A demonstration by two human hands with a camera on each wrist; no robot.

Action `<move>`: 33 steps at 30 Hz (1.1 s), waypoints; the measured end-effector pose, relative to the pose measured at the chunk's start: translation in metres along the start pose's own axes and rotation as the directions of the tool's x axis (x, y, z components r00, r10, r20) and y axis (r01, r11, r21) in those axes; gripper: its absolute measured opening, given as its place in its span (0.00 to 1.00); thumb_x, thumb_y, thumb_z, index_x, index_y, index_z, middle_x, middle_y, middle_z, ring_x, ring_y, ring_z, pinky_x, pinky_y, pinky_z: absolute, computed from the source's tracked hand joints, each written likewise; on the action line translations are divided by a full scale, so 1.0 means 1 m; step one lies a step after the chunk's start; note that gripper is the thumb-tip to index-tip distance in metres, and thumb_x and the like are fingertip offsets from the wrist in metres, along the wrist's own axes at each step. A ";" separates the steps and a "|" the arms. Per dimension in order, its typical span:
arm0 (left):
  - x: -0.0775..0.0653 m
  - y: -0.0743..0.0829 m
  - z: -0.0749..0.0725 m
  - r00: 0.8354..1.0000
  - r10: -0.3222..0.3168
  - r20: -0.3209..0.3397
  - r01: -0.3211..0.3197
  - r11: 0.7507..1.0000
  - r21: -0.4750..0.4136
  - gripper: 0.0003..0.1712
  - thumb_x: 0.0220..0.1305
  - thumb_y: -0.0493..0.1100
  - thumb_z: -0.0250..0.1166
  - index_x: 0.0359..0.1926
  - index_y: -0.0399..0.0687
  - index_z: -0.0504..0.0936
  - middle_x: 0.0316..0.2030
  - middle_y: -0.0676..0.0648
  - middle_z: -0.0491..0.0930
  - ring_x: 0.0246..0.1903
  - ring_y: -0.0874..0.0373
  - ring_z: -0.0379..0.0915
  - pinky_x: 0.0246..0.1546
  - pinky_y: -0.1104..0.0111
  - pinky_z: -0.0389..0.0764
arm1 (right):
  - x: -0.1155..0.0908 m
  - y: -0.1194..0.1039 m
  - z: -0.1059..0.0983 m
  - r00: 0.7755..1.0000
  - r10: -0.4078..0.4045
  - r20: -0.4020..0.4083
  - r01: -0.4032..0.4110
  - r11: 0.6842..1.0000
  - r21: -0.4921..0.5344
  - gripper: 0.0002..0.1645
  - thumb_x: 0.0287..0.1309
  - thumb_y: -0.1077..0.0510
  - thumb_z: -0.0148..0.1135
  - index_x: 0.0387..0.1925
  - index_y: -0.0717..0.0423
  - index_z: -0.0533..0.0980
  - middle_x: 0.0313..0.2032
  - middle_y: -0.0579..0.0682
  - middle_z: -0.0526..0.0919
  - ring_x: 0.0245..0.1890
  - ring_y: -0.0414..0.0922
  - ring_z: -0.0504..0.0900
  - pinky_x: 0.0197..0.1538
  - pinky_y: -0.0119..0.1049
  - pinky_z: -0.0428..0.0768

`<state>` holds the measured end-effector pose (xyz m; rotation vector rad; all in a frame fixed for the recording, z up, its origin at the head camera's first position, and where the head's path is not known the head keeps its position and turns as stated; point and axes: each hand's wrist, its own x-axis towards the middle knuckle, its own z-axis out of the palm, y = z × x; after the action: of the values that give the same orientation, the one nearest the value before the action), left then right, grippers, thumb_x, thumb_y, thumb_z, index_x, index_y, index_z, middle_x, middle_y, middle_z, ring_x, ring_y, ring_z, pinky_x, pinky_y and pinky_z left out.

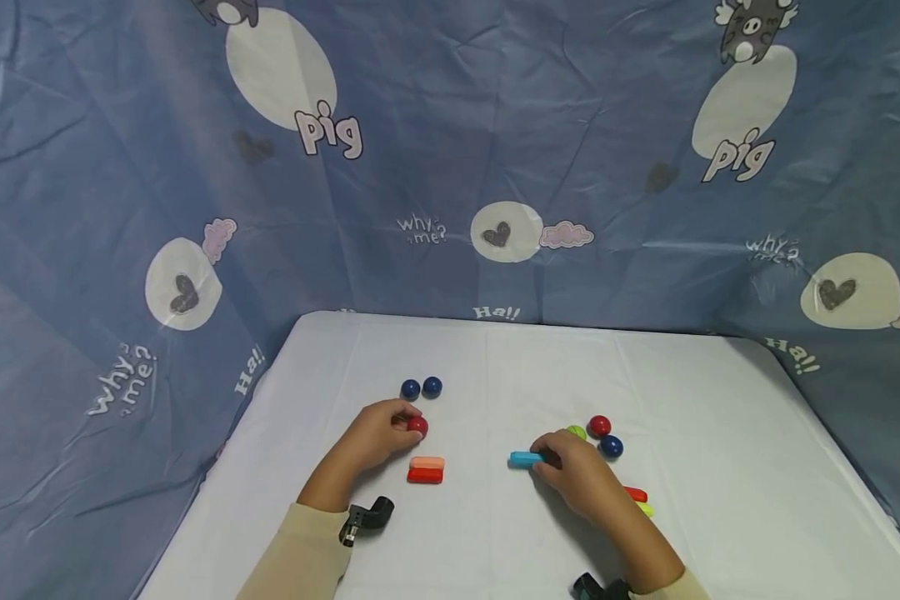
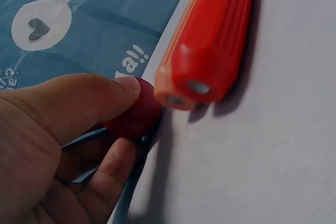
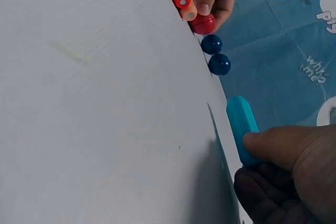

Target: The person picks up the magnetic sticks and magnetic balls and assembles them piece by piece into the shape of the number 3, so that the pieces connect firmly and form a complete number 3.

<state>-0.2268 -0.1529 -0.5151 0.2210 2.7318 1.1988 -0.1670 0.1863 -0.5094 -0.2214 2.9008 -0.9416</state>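
My left hand (image 1: pixel 381 435) pinches a red ball (image 1: pixel 417 426) between thumb and fingers, seen close up in the left wrist view as a dark red ball (image 2: pixel 137 113). Just beyond it lie two dark blue balls (image 1: pixel 422 387). An orange stick (image 1: pixel 427 462) and a red stick (image 1: pixel 424 476) lie side by side near that hand, with silvery discs in their ends. My right hand (image 1: pixel 574 472) grips one end of a light-blue ridged plastic stick (image 1: pixel 523 459), which points leftward. In the right wrist view, thumb and fingers close round the lower part of this blue stick (image 3: pixel 241 121).
Behind my right hand are a second red ball (image 1: pixel 599 426), a blue ball (image 1: pixel 611 447) and a partly hidden green ball (image 1: pixel 577 432). Past the right forearm, a red stick (image 1: pixel 636 494) and a yellow-green stick (image 1: pixel 646 508) peek out. A blue printed curtain (image 1: pixel 420 283) borders the white table (image 1: pixel 720 433).
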 end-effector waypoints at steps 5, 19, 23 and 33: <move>-0.001 0.003 0.005 1.000 -0.002 0.021 0.002 1.000 -0.009 0.17 0.59 0.40 0.78 0.49 0.50 0.87 0.39 0.52 0.84 0.39 0.60 0.79 0.45 0.63 0.85 | 0.004 -0.001 0.004 1.000 -0.006 -0.009 0.006 1.000 -0.005 0.12 0.60 0.59 0.76 0.45 0.46 0.85 0.38 0.40 0.81 0.38 0.37 0.77 0.47 0.37 0.81; 0.002 0.024 0.023 0.996 0.043 0.077 -0.045 0.999 0.020 0.15 0.61 0.42 0.77 0.48 0.52 0.86 0.40 0.51 0.84 0.39 0.57 0.77 0.44 0.61 0.83 | 0.021 -0.008 0.004 1.000 0.003 -0.012 -0.003 1.000 -0.004 0.14 0.62 0.57 0.75 0.49 0.47 0.85 0.44 0.44 0.83 0.45 0.42 0.80 0.57 0.45 0.83; 0.002 0.030 0.030 0.996 0.029 0.087 -0.034 0.998 0.051 0.15 0.61 0.44 0.78 0.49 0.52 0.86 0.39 0.51 0.84 0.38 0.56 0.76 0.42 0.63 0.81 | 0.025 -0.010 0.006 0.999 -0.035 -0.020 0.035 0.999 -0.010 0.13 0.61 0.58 0.75 0.48 0.48 0.86 0.41 0.43 0.83 0.42 0.41 0.78 0.53 0.42 0.82; 0.008 0.042 0.039 0.994 0.026 0.104 -0.036 0.995 0.096 0.16 0.60 0.47 0.79 0.48 0.56 0.86 0.37 0.54 0.83 0.36 0.57 0.76 0.37 0.65 0.77 | 0.031 -0.017 0.012 1.000 -0.015 0.005 0.015 1.000 0.015 0.12 0.62 0.59 0.75 0.48 0.49 0.86 0.42 0.44 0.83 0.42 0.41 0.79 0.54 0.42 0.83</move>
<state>-0.2240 -0.0949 -0.5106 0.3287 2.7091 1.0322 -0.1940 0.1606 -0.5102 -0.2443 2.8902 -0.9630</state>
